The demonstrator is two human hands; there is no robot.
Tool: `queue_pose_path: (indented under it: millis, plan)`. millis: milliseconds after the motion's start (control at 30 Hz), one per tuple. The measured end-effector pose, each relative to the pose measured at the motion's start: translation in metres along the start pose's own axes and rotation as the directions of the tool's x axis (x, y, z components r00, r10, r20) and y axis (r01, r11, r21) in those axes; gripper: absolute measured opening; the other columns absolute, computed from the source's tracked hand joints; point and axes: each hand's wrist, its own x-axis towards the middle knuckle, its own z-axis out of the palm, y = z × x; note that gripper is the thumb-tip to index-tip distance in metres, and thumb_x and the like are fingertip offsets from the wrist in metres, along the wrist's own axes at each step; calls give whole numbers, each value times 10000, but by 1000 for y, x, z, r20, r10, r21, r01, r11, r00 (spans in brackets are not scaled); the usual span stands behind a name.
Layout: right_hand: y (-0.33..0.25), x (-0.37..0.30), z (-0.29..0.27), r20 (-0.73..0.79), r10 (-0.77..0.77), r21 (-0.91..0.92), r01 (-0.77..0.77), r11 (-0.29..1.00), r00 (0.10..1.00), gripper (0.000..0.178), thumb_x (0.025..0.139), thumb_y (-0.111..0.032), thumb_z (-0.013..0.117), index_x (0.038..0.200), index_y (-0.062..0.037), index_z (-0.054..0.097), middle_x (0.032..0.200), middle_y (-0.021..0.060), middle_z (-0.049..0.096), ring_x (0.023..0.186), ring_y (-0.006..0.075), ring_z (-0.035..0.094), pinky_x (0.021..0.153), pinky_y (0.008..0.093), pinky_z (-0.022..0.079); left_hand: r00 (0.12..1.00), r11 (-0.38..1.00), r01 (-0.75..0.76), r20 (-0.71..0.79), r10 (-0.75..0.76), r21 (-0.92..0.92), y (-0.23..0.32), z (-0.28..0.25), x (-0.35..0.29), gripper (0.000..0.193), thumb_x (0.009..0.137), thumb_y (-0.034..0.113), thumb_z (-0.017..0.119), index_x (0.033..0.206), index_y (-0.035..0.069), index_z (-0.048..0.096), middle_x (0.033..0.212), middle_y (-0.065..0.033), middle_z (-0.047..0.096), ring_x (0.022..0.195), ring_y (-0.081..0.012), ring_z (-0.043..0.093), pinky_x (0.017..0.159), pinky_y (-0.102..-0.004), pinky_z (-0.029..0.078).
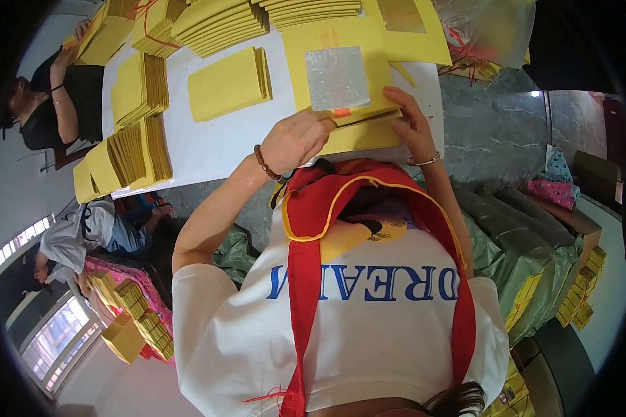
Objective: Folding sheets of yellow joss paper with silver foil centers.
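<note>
In front of me on the white table lies a yellow paper sheet [293,55] with a silver foil square [337,78] and a small orange-red mark. The sheet's near edge is raised and partly folded over. My left hand [298,141], with a beaded bracelet, is closed on that folded edge, its fingers bunched together. At the right end of the fold, my right hand [414,125] holds the paper between thumb and fingers. Under the sheet, more yellow paper shows along the table's near edge. Left of my hands lies a small folded yellow packet [229,83].
Stacks of folded yellow paper [139,87] line the table's left side, with more piles [219,24] at the back. A clear plastic bag [497,28] stands back right. Another person [59,104] handles yellow paper at the far left. Green-wrapped bundles [528,278] sit at right.
</note>
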Motion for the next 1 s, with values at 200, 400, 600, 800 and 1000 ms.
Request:
queue_pose_path:
  millis: [200,400,600,800,1000]
  plan:
    - [0,0,2,-29,54,1,-54,999,998,459,738,-41,651,1180,-71,531,1265,85,447,1202,202,393,1011,313,290,980,990,-122,168,109,68,7,-7,4,391,713,101,637,1093,99,545,1021,-76,518,864,-245,512,745,-332,462]
    - [1,0,3,-38,46,8,-46,999,998,434,751,-37,639,1172,-65,534,1259,83,449,1190,199,404,1000,312,306,976,998,-38,214,49,-55,3,-9,4,421,717,208,663,1112,103,564,1067,-96,509,879,-261,497,745,-343,444]
    - [1,0,3,-26,35,40,-34,999,999,415,775,-45,616,1180,-63,528,1256,86,448,1191,197,403,1000,310,303,980,990,-28,194,55,-137,-1,-11,6,326,757,146,642,1072,94,578,1051,-98,525,860,-266,512,742,-351,449]
    - [0,-1,-1,-10,94,59,-93,994,996,414,791,-77,609,1195,-62,518,1281,78,429,1191,192,399,999,309,303,993,982,-10,111,31,-186,0,-12,9,166,796,80,596,960,61,597,980,-119,563,837,-270,546,715,-354,460]
    - [-14,-2,3,40,76,191,-82,978,996,474,745,-54,634,1200,-75,505,1276,73,435,1166,190,422,973,318,337,981,950,191,76,-177,-247,-3,-8,3,122,811,74,562,926,40,542,920,-141,586,815,-290,569,702,-358,461]
